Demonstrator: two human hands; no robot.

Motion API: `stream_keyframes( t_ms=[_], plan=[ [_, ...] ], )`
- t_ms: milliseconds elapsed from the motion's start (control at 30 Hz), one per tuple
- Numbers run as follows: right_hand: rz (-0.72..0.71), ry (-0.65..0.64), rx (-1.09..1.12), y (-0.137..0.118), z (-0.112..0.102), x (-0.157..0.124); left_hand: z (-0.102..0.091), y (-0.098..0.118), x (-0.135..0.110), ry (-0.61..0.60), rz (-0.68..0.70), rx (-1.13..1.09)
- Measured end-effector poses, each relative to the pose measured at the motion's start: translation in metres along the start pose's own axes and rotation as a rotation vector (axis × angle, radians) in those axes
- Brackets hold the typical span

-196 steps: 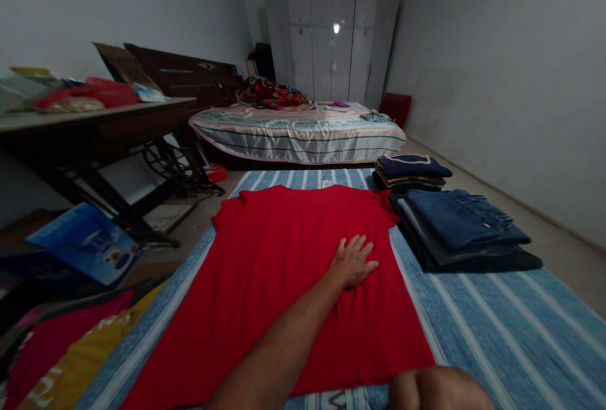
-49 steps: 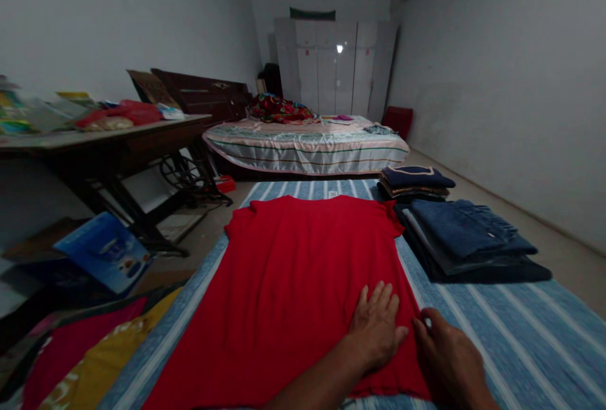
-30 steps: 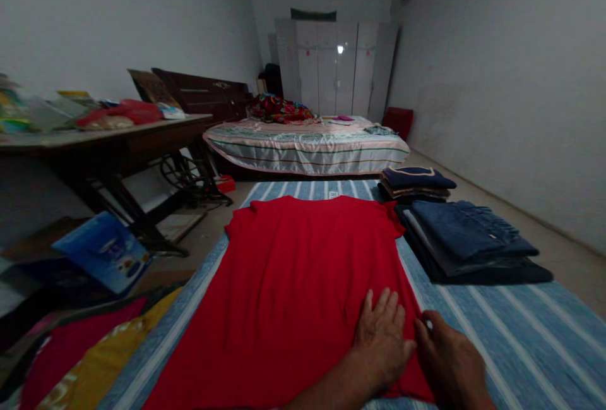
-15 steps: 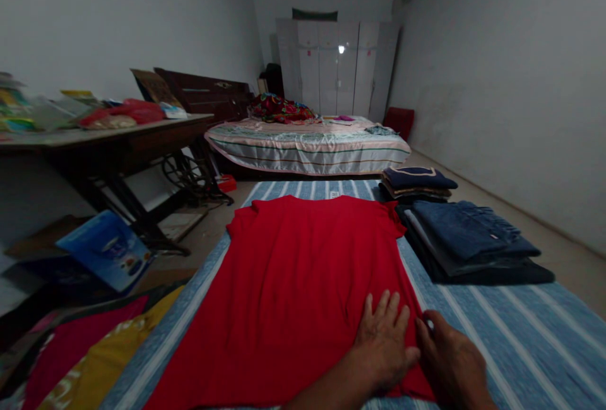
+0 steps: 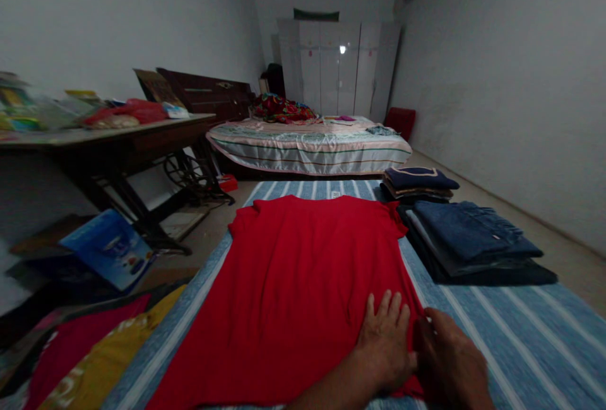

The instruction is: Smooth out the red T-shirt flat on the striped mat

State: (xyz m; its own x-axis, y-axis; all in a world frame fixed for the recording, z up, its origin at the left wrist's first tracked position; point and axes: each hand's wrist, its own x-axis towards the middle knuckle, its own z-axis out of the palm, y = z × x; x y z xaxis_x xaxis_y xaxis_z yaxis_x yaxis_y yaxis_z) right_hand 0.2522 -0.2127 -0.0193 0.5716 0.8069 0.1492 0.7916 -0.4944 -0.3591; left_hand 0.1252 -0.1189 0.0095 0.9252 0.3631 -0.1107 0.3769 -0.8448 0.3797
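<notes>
A red short-sleeved T-shirt (image 5: pixel 293 296) lies spread out with its neckline at the far end and its hem towards me. My left hand (image 5: pixel 386 340) rests flat on the lower right part of the shirt, fingers stretched out and a little apart. Close beside it, my right hand (image 5: pixel 452 356) is closed at the shirt's right side edge, with the fabric pinched between thumb and fingers. Its fingertips are partly hidden. Beneath the shirt is a blue and white striped sheet (image 5: pixel 516 340).
Folded jeans (image 5: pixel 473 230) top a stack on the right, with another pile of folded clothes (image 5: pixel 419 179) behind. A larger bed (image 5: pixel 307 148) stands beyond. On the left are a sewing machine table (image 5: pixel 118 135), a blue box (image 5: pixel 111 249) and yellow cloth (image 5: pixel 108 359).
My right fingers have curled inward at the shirt's side edge, slightly closer to my left hand. The left hand stays flat in nearly the same place.
</notes>
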Motion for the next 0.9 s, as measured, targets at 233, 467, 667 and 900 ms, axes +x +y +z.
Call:
stream_keyframes(
  t_ms=[233,467,667,900],
  plan=[
    [-0.206,0.079,0.447,-0.037,0.004,0.009,0.013,-0.007,0.001,0.024,0.121,0.060],
    [-0.067,-0.087,0.534,-0.024,0.034,0.012,0.009,-0.002,-0.001,0.069,0.052,-0.092],
    [-0.036,0.011,0.576,-0.017,0.036,0.008,-0.003,0.000,-0.005,0.022,0.043,-0.100],
    [-0.094,0.039,0.521,-0.008,0.041,0.009,-0.008,0.000,-0.007,0.012,0.021,-0.113]
  ],
)
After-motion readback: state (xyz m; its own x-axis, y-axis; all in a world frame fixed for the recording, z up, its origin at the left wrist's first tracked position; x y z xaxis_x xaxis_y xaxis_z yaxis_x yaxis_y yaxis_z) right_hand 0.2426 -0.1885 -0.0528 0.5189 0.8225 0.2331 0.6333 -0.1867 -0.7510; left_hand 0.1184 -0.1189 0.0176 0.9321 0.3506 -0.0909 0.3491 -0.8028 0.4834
